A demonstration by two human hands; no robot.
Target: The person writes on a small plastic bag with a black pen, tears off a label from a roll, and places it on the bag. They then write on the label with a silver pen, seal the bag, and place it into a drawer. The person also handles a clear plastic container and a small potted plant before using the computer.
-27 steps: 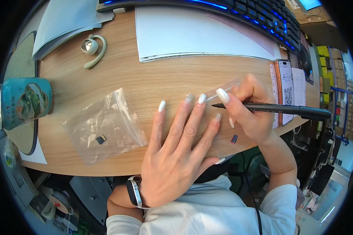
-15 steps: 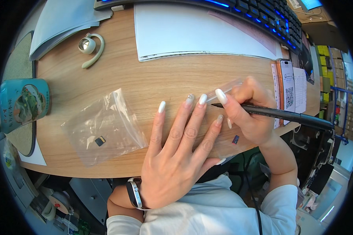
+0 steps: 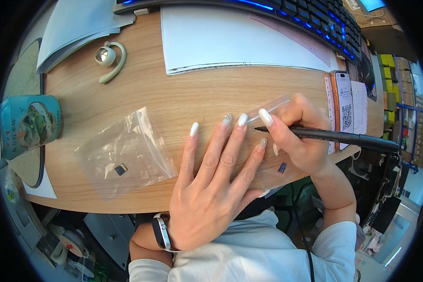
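My left hand (image 3: 209, 197) lies flat with fingers spread, pressing on the left part of a clear zip bag (image 3: 268, 174) near the desk's front edge. A small dark memory card (image 3: 282, 168) shows inside that bag. Between its thumb and fingers, my right hand (image 3: 301, 134) grips a black marker pen (image 3: 338, 135). The pen's fine tip rests at or just over the bag, beside my left fingertips; small dark marks show near it. To the left lies a second clear zip bag (image 3: 122, 145), with another small black memory card (image 3: 121, 169) in it.
A teal paper cup (image 3: 30, 124) stands at the far left by a grey mat (image 3: 26, 164). Beyond are a cream ear-hook device (image 3: 109, 58), papers (image 3: 207, 42) and a black backlit keyboard (image 3: 296, 23). A phone (image 3: 343, 103) lies at the right.
The pen tip has shifted very slightly right and down with my right hand. My left hand stays flat on the bag.
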